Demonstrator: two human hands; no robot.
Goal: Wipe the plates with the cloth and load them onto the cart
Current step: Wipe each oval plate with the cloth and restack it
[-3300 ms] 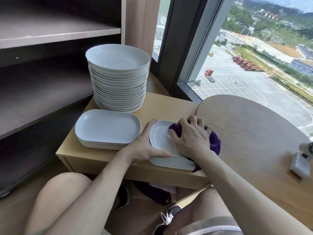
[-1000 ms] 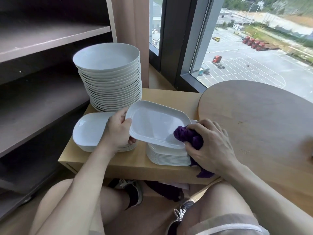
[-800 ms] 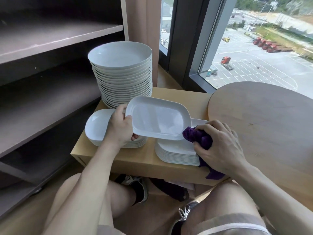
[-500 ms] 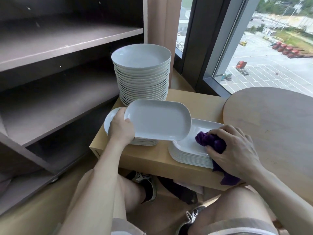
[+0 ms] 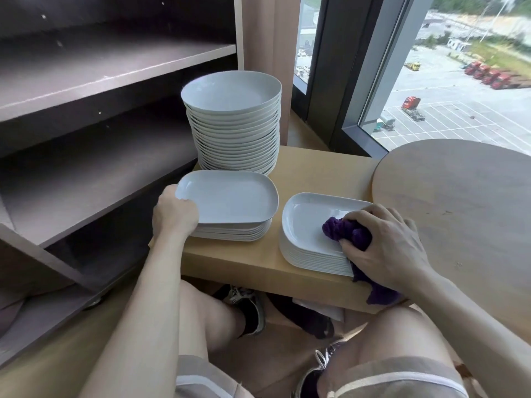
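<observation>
My left hand (image 5: 173, 212) grips the left edge of a white rectangular plate (image 5: 230, 196), which lies on or just above the left stack of rectangular plates (image 5: 230, 232). My right hand (image 5: 388, 242) holds a bunched purple cloth (image 5: 346, 232) and presses it on the top plate of the right stack (image 5: 307, 225). Both stacks stand on a low light-wood bench (image 5: 247, 262). A tall stack of round white plates (image 5: 234, 122) stands behind the left stack.
A dark wooden cart with bare shelves (image 5: 94, 156) stands at the left, beside the bench. A round wooden tabletop (image 5: 459, 202) is at the right. A large window (image 5: 445, 81) is behind. My knees and shoes are below the bench.
My left hand carried the wiped plate from above the right stack over to the left stack. My right hand brought the cloth onto the right stack's top plate. The view shifted.
</observation>
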